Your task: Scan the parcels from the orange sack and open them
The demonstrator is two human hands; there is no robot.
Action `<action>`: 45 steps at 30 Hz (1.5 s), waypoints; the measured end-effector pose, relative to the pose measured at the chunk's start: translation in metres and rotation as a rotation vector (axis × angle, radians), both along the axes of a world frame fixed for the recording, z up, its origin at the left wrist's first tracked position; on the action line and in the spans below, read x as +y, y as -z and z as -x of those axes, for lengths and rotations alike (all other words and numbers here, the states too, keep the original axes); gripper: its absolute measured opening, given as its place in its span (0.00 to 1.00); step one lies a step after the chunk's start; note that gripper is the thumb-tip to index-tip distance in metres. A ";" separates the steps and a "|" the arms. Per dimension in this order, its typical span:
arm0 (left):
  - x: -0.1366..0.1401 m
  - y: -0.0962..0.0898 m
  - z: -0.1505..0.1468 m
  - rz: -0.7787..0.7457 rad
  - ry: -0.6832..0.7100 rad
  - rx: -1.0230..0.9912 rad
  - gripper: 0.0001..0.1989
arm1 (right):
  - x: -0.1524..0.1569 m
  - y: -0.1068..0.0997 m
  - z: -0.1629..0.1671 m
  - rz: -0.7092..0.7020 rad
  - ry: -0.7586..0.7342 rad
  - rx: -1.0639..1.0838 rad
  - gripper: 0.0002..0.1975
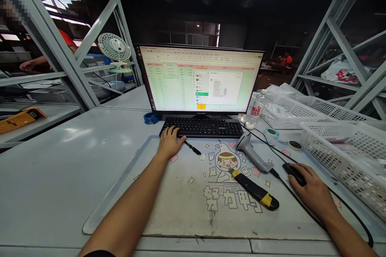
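Touching the left end of a black keyboard (pixel 208 127) with the left hand (pixel 169 143), with bent fingers close together and the thumb out to the side. Just beside that thumb, a black pen (pixel 193 148) on the picture mat (pixel 177 213); cannot tell if touching. Holding a black mouse (pixel 296 174) under the right hand (pixel 313 193), near the right side of the mat, with the thumb along one side and bent fingers over the top; cannot tell about gaps between the far fingers. Between the two hands, a grey scanner (pixel 255 155) with a cable, and nearer, a black and yellow cutter (pixel 253 188), both flat on the mat. Behind the keyboard, a big lit screen (pixel 169 92) full of rows, with a white box on top. Left of the keyboard, some blue tape (pixel 151 118). On the right, white baskets (pixel 337 170) full of holes. Next to the screen, a clear bottle (pixel 257 106). Far back on the left, a pale green fan (pixel 114 47).
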State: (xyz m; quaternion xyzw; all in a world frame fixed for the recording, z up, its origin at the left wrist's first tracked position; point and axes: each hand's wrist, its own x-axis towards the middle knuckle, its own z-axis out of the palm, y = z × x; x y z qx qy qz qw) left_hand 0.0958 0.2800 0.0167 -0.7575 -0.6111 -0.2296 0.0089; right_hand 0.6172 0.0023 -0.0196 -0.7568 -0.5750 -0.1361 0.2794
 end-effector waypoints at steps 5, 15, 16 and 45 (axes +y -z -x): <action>0.002 0.002 0.001 -0.005 0.002 -0.003 0.35 | 0.001 0.002 -0.001 0.016 -0.010 0.017 0.25; 0.004 0.005 0.002 -0.029 0.005 -0.011 0.33 | 0.007 0.011 -0.017 0.054 -0.054 0.044 0.24; 0.004 0.005 0.002 -0.031 0.006 -0.011 0.33 | 0.007 0.010 -0.016 0.055 -0.051 0.047 0.25; 0.004 0.004 0.004 -0.027 0.003 0.006 0.32 | 0.003 0.000 0.006 0.018 0.005 0.054 0.26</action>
